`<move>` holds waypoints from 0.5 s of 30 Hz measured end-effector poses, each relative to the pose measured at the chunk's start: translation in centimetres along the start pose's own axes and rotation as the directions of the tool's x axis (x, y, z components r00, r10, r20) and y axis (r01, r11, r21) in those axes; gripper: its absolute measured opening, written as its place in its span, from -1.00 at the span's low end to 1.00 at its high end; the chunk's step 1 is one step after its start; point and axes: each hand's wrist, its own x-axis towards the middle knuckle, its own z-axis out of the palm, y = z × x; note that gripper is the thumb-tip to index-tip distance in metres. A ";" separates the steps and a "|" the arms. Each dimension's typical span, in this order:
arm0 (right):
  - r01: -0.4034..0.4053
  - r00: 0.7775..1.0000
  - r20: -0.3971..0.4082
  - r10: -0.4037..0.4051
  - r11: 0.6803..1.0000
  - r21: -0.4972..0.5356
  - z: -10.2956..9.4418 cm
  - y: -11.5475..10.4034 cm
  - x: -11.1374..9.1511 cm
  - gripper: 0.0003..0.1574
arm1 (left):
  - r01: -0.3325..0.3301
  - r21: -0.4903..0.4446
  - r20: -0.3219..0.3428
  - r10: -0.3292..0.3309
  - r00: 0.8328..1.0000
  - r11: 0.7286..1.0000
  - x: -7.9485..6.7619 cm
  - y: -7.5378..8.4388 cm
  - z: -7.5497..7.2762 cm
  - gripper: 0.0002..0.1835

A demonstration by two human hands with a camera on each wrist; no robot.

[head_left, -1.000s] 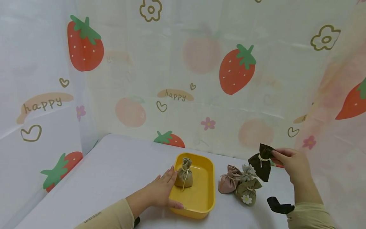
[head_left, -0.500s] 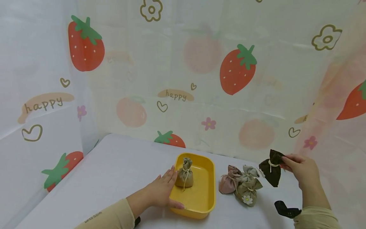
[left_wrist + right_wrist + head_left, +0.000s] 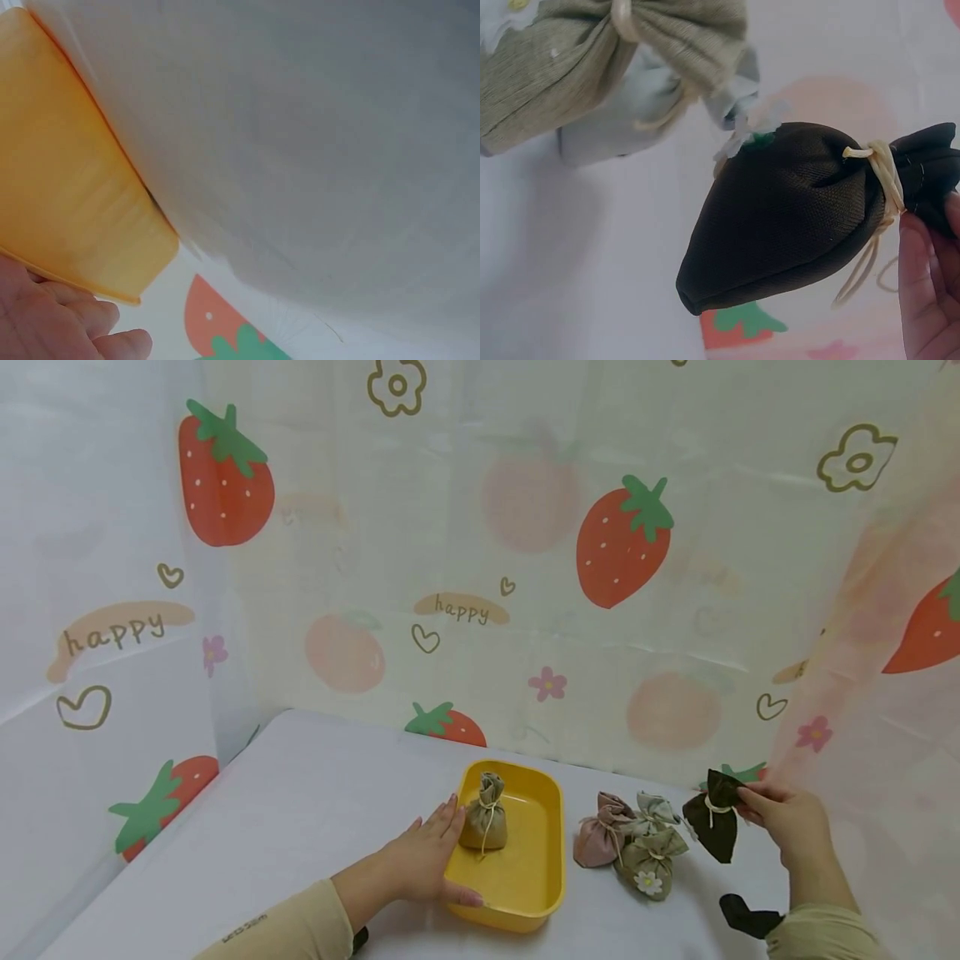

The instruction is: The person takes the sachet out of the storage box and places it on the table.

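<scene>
My right hand (image 3: 789,820) pinches the gathered neck of a dark brown drawstring pouch (image 3: 711,818), tied with cream cord. The right wrist view shows the brown pouch (image 3: 787,217) hanging tilted, a small white flower trim on its far side. My left hand (image 3: 423,852) rests with straight fingers along the left rim of a yellow plastic tub (image 3: 525,910). Inside the tub, at its left side, stands a tan pouch (image 3: 486,827). In the left wrist view, the fingers (image 3: 90,319) lie along the tub's rim (image 3: 82,286).
Left of the brown pouch, a pink pouch (image 3: 597,839), a pale grey pouch (image 3: 654,810) and an olive pouch (image 3: 647,868) with a white daisy cluster on the white table (image 3: 315,793). A strawberry-printed curtain (image 3: 450,527) stands behind the table.
The brown pouch moves right, away from the pouch cluster, then lowers slightly in my right hand. My left hand and the yellow tub stay in place.
</scene>
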 end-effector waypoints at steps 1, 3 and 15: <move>-0.021 1.000 0.000 0.021 1.000 -0.022 0.2 -0.2 -0.2 -0.83 | -0.001 0.001 -0.002 0.001 1.000 1.000 0.0 0.0 0.0 0.36; -0.001 1.000 0.024 0.000 1.000 0.027 0.3 0.1 -0.3 -0.86 | -0.004 0.001 -0.006 0.004 1.000 1.000 0.0 0.0 0.0 0.36; -0.156 0.988 -0.044 0.150 0.958 -0.241 5.5 -5.6 -4.7 -0.76 | 0.005 -0.015 -0.001 -0.005 1.000 1.000 0.3 -0.1 0.2 0.36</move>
